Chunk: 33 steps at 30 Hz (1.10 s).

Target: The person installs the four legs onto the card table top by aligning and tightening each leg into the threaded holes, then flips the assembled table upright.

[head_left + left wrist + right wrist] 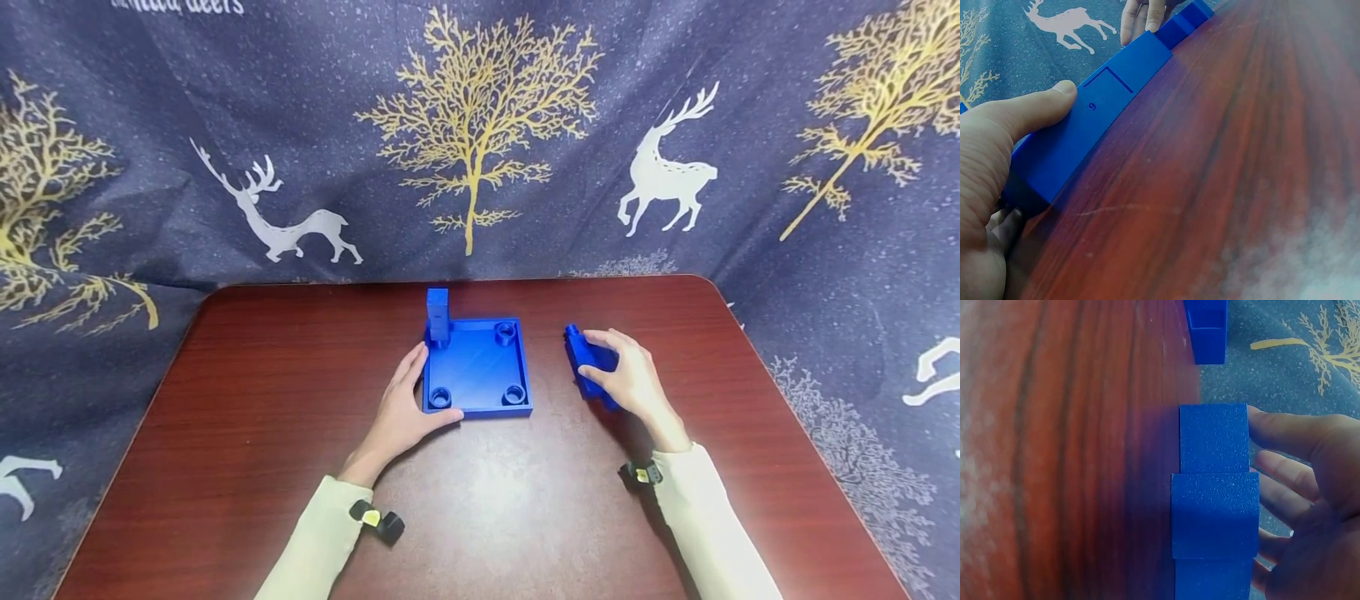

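A square blue tray [476,367] lies on the table with round sockets at its corners. In its far left corner a blue post [438,313] stands upright. My left hand [397,421] holds the near left corner, thumb against the front wall [1079,137] and fingers along the left side. To the right, blue posts [582,358] lie side by side; one shows a round peg at its far end. My right hand [632,377] grips a post among them, its thumb at the post's edge [1213,437]. The hand partly hides the posts.
The brown wooden table [285,417] has its back edge behind the tray. A dark cloth [540,208] with deer and trees hangs behind and beside it. Black straps [378,521] are on both sleeves.
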{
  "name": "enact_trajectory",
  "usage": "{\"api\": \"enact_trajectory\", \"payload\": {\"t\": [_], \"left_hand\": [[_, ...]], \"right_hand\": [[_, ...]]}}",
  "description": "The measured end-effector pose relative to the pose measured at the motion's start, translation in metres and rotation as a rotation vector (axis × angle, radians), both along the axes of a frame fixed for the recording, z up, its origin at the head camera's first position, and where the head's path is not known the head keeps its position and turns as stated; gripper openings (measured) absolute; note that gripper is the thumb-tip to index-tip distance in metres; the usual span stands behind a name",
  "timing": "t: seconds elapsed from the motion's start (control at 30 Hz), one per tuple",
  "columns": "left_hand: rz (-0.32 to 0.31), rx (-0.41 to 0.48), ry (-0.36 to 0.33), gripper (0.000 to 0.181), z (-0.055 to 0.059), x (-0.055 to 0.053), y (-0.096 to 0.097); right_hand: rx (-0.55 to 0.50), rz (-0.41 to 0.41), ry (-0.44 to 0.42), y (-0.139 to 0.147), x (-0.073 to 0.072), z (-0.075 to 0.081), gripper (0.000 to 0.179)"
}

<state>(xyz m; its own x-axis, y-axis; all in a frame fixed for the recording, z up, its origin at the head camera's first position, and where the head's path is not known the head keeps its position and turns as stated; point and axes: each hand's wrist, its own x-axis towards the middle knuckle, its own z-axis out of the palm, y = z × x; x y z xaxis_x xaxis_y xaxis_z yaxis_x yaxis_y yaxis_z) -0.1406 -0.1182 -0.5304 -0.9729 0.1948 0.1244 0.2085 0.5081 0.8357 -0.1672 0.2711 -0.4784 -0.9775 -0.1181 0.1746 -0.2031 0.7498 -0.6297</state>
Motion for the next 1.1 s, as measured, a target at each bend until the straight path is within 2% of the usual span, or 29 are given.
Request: {"api": "enact_trajectory", "payload": {"t": [0.13, 0.27, 0.5, 0.57, 0.6, 0.63, 0.83, 0.97, 1.1], "left_hand": [[0.003, -0.001, -0.006, 0.125, -0.001, 0.001, 0.0], [0.002, -0.007, 0.007, 0.125, -0.001, 0.0, 0.0], [-0.004, -0.013, 0.013, 0.124, 0.0, 0.0, 0.001], [-0.001, -0.017, 0.013, 0.125, 0.001, 0.0, 0.001], [-0.001, -0.017, 0.014, 0.125, 0.001, 0.001, 0.001], [0.001, -0.018, 0.014, 0.125, 0.001, 0.001, 0.001], [0.005, -0.008, 0.02, 0.125, 0.0, 0.001, 0.001], [0.004, -0.006, 0.019, 0.125, 0.0, 0.001, 0.001], [0.001, -0.005, 0.013, 0.125, 0.0, 0.0, 0.0]], "right_hand": [[-0.006, 0.025, 0.028, -0.003, 0.001, -0.002, 0.059], [-0.024, 0.065, 0.095, -0.004, -0.002, -0.01, 0.059], [-0.005, 0.08, 0.197, 0.016, -0.026, -0.068, 0.061], [0.007, 0.079, 0.19, 0.016, -0.027, -0.069, 0.062], [0.017, 0.076, 0.197, 0.014, -0.026, -0.069, 0.062], [0.021, 0.074, 0.188, 0.01, -0.023, -0.061, 0.062], [0.068, 0.057, 0.094, -0.019, 0.004, -0.006, 0.066], [0.112, 0.024, 0.084, -0.025, 0.009, 0.003, 0.067], [0.146, -0.011, 0.136, -0.027, 0.01, 0.005, 0.067]]}}
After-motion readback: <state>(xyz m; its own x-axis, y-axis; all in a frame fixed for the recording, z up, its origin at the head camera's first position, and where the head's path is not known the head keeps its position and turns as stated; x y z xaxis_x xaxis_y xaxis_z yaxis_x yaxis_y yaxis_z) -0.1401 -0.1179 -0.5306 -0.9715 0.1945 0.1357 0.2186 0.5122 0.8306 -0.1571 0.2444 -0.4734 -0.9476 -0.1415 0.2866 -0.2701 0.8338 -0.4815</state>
